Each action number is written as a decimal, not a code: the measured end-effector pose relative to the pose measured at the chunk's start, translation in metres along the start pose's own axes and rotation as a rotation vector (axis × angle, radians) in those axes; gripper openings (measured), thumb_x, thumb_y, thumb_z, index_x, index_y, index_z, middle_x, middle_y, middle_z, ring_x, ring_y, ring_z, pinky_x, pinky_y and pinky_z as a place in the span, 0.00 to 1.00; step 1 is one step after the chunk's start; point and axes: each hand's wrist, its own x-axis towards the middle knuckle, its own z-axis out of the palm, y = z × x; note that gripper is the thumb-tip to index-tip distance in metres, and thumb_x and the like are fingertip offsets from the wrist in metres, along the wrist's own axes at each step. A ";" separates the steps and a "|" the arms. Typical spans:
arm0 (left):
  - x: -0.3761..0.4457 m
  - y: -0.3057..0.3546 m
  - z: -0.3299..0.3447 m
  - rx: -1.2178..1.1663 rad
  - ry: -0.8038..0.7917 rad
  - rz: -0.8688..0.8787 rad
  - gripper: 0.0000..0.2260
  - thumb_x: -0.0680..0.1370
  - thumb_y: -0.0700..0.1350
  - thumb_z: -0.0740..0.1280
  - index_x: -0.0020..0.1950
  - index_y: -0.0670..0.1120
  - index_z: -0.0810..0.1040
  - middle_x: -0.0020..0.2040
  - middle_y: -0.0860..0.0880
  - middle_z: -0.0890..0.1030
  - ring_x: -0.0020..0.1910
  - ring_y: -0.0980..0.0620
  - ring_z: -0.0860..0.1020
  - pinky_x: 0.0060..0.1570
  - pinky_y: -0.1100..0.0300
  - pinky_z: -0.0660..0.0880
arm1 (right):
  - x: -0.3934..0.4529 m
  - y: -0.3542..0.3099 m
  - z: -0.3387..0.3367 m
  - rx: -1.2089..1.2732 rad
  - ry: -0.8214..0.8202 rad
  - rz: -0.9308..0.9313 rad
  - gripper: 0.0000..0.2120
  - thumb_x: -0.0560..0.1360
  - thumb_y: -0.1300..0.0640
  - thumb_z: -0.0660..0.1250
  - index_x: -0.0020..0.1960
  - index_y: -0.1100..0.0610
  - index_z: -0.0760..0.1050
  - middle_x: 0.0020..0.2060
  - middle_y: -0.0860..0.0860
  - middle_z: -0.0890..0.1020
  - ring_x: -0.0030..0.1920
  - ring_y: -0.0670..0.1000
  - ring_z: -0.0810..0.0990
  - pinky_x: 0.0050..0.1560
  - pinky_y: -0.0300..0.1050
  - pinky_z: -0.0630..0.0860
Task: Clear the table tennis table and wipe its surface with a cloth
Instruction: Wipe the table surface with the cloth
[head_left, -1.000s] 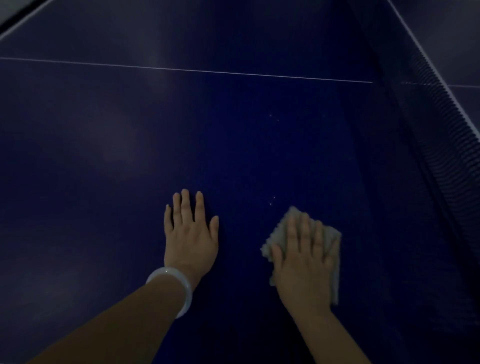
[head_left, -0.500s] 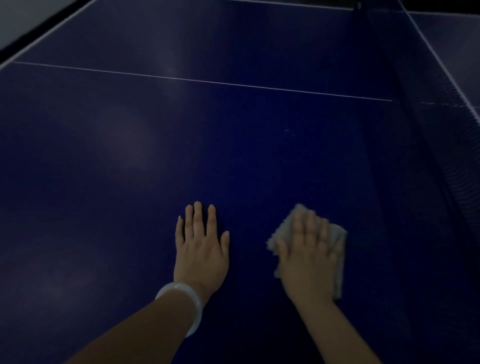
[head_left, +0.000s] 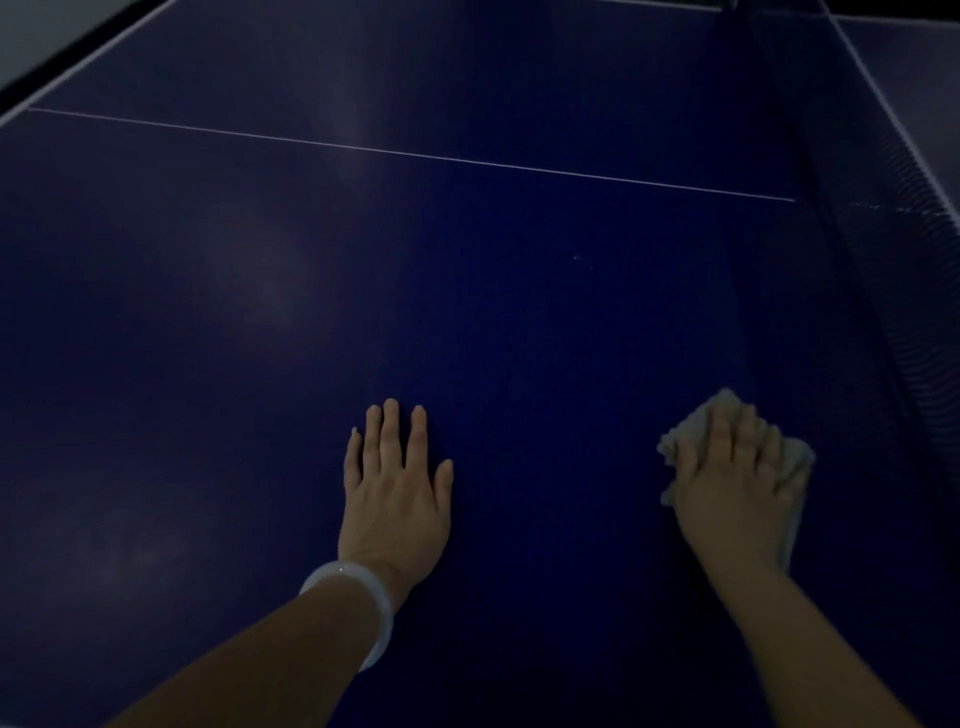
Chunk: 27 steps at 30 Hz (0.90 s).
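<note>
On the table, head view | right hand flat, fingers straight, pressing cloth near net | left hand spread, bracing, well apart | unwiped surface lies ahead and leftward

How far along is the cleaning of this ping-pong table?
Clearing looks done: nothing lies on the visible blue table. Wiping is in hand: the right hand presses a cloth flat near the net, while the left hand rests on the surface. Pale smudges at left suggest wiping remains.
</note>
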 end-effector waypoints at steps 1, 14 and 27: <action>0.000 0.000 0.000 0.000 -0.001 -0.001 0.29 0.81 0.60 0.38 0.80 0.48 0.45 0.80 0.44 0.45 0.78 0.48 0.40 0.76 0.48 0.39 | -0.016 -0.011 0.005 0.003 0.012 -0.022 0.30 0.82 0.42 0.42 0.79 0.48 0.35 0.80 0.51 0.42 0.79 0.55 0.42 0.76 0.64 0.41; -0.001 0.002 -0.004 0.038 -0.023 0.003 0.29 0.81 0.58 0.41 0.79 0.44 0.52 0.79 0.41 0.53 0.78 0.45 0.48 0.76 0.45 0.49 | 0.080 0.005 -0.008 -0.083 0.044 -0.207 0.33 0.83 0.45 0.51 0.80 0.49 0.37 0.80 0.52 0.49 0.78 0.55 0.49 0.75 0.64 0.47; 0.026 0.027 -0.015 0.059 -0.083 0.122 0.29 0.80 0.54 0.48 0.71 0.37 0.69 0.70 0.35 0.70 0.70 0.36 0.68 0.67 0.39 0.68 | 0.086 0.016 -0.012 -0.021 0.048 -0.120 0.30 0.80 0.39 0.35 0.80 0.48 0.41 0.80 0.51 0.49 0.79 0.55 0.48 0.76 0.65 0.43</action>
